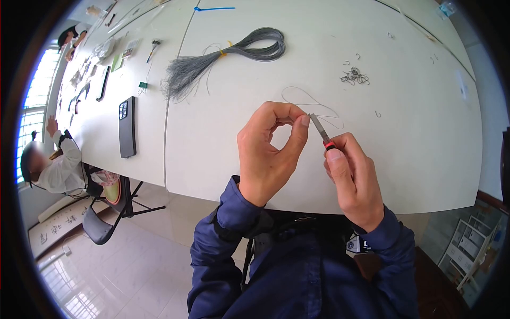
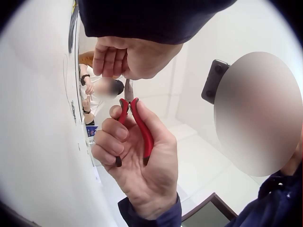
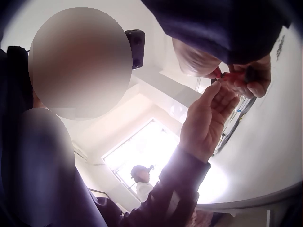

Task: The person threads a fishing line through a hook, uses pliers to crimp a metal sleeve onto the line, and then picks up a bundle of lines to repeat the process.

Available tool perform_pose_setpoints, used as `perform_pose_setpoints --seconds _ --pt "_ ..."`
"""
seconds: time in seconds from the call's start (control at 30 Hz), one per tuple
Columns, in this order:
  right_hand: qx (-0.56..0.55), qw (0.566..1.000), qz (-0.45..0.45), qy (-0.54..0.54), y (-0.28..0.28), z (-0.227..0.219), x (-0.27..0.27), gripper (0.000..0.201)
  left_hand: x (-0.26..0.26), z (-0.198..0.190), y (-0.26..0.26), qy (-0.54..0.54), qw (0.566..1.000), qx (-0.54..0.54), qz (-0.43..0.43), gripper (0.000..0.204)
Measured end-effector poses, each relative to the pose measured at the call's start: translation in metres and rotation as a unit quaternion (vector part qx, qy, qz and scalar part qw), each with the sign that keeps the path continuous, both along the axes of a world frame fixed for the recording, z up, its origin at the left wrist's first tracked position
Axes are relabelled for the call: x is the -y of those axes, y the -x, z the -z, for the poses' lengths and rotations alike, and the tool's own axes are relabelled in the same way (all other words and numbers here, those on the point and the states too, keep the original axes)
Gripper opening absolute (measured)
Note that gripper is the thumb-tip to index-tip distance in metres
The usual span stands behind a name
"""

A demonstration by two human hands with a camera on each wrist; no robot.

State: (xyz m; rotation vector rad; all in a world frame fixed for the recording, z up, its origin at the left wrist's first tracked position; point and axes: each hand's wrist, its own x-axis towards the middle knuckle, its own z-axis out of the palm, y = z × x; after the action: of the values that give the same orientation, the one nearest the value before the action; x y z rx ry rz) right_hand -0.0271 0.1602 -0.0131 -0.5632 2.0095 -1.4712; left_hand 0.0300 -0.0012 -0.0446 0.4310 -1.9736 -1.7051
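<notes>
My left hand (image 1: 273, 149) pinches the end of a thin grey line between thumb and index finger. Whatever else sits in that pinch is hidden by the fingertips. Part of the line (image 1: 311, 94) loops over the white table just beyond the hands. Red-handled pliers (image 2: 147, 138) are gripped in my right hand (image 1: 355, 178), their metal nose (image 1: 319, 126) pointing up to the left fingertips. Both pliers handles lie inside the curled right fingers in the left wrist view. Farther off, a small pile of fish hooks (image 1: 355, 77) lies on the table, with a few loose ones around it.
A tied bundle of grey line (image 1: 234, 53) lies beyond my left hand. Left of the table seam are a dark phone (image 1: 127, 127) and a green clip (image 1: 143, 85). A blue cable tie (image 1: 214, 8) is at the far side. Another person (image 1: 58, 165) sits at the left.
</notes>
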Motion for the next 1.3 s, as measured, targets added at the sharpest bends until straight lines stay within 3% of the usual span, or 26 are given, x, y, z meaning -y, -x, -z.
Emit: perform_pose_setpoints --seconds 0.4,0.7,0.8,1.0,1.17,1.3 --pt "-0.017 1.0 0.003 0.014 0.0 0.002 -0.002 0.027 -0.002 -0.006 0.0 -0.05 0.998 -0.022 0.007 0.01" --pt "-0.03 1.0 -0.002 0.009 0.0 0.002 -0.002 0.026 0.004 -0.007 -0.002 0.003 0.999 0.015 0.035 0.012" --pt "-0.034 0.999 -0.007 0.006 0.001 0.003 -0.003 0.026 0.004 -0.011 -0.002 -0.025 0.998 0.028 0.044 0.011" --pt "-0.032 0.999 0.006 0.016 -0.001 0.004 -0.003 0.026 0.001 -0.005 -0.001 0.015 0.999 0.022 0.02 0.012" --pt "-0.006 1.0 0.026 -0.004 0.007 0.006 -0.02 0.028 0.014 -0.001 -0.005 -0.064 0.996 0.062 0.022 0.015" --pt "0.062 0.992 0.089 0.063 0.012 0.001 -0.036 0.031 0.021 0.0 -0.008 -0.152 0.983 0.096 0.04 0.019"
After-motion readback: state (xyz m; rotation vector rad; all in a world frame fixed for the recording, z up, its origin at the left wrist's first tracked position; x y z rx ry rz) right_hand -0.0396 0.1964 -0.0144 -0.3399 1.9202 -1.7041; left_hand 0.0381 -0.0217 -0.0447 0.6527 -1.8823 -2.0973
